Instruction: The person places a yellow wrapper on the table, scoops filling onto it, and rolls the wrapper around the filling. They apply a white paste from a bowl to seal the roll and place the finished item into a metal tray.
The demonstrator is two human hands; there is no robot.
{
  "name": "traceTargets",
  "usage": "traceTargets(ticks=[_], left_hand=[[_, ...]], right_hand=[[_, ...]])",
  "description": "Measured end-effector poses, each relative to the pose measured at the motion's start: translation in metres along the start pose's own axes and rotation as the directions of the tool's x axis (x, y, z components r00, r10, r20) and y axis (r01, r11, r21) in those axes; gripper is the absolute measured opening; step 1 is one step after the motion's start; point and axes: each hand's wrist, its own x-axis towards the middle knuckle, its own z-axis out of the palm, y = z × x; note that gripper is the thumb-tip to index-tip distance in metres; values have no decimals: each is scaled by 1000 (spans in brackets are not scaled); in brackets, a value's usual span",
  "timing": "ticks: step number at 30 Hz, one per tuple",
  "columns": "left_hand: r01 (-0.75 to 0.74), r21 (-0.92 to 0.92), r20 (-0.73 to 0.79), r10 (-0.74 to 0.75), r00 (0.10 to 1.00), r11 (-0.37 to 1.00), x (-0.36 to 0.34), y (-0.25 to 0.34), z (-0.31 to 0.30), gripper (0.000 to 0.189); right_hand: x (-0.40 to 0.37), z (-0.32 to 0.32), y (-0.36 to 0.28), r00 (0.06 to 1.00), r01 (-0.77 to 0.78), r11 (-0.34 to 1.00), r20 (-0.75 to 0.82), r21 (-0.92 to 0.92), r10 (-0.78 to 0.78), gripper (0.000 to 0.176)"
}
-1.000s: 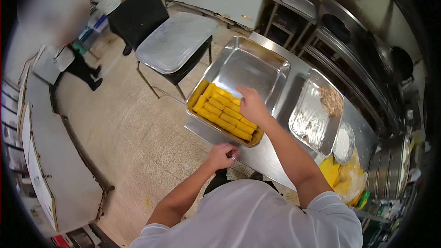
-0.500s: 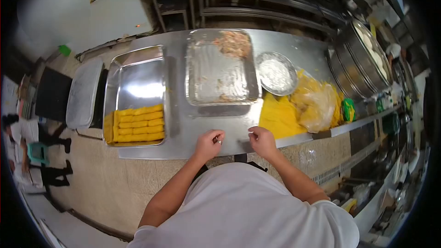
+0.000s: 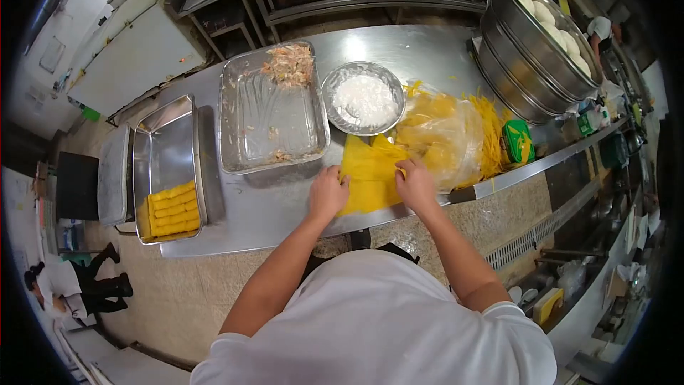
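Observation:
A stack of thin yellow sheets point(image 3: 370, 180) lies at the table's front edge. My left hand point(image 3: 329, 192) is at its left edge, fingers curled, and what they hold, if anything, is hidden. My right hand point(image 3: 415, 184) pinches a sheet on the right side, its edge slightly lifted. Behind the sheets stands a round metal bowl of white powder point(image 3: 365, 100). A steel tray point(image 3: 274, 139) with a pinkish mixture point(image 3: 288, 65) in its back right corner is left of the bowl. A deeper tray point(image 3: 165, 128) holds yellow rolls point(image 3: 174, 212) at its front.
A plastic bag point(image 3: 456, 139) with yellow strips lies right of the sheets, beside a green packet point(image 3: 518, 142). Stacked steamers point(image 3: 531, 50) with white buns stand at the back right. Two people in white shirts point(image 3: 64, 285) are at the far left.
The view has turned to the right. Both hands have moved from in front of the bare tabletop onto the yellow sheets, and the right fingers have taken hold of one.

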Motion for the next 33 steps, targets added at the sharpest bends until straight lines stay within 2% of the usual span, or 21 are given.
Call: traceTargets(ticks=[4,7,10,13,16,19,22,23,25,28,31,33], left_hand=[[-10,-41,32,12,999,999,10,1,5,27],[-44,-122,-49,38,998,992,7,-5,13,24],[37,-187,-87,-54,995,982,2,-3,18,19],[-25,-153,-84,13,996,988,1,-5,16,18],[87,-242,-50,-102,994,966,-3,3,13,13],[119,-309,-25,-133,991,944,-4,8,11,12],[167,-513,39,-172,984,842,-6,1,22,9],[187,-546,51,-190,980,817,-7,2,25,12],[224,-611,78,-223,972,760,-7,11,28,18],[239,-699,126,-213,969,674,-7,12,33,31],[275,-699,181,-209,961,660,-10,20,30,32],[290,-718,169,-246,954,633,-10,24,32,33]], right_hand=[[31,29,19,997,74,989,41,-126,-69,15],[41,44,34,986,97,989,150,-112,-79,16],[36,39,36,993,53,998,103,-23,-51,11],[29,33,36,999,-6,997,32,81,3,8],[22,27,36,994,97,993,-59,61,-94,10],[20,14,25,960,207,978,-193,7,-202,10],[10,6,0,977,195,975,-104,102,-185,19],[8,11,-8,997,73,968,-1,240,-74,22],[6,21,-22,965,-207,866,240,454,104,27],[9,39,-28,930,-285,862,338,418,143,33],[15,58,-13,874,-413,758,453,505,174,30],[16,65,-6,865,-454,680,467,576,183,26]])
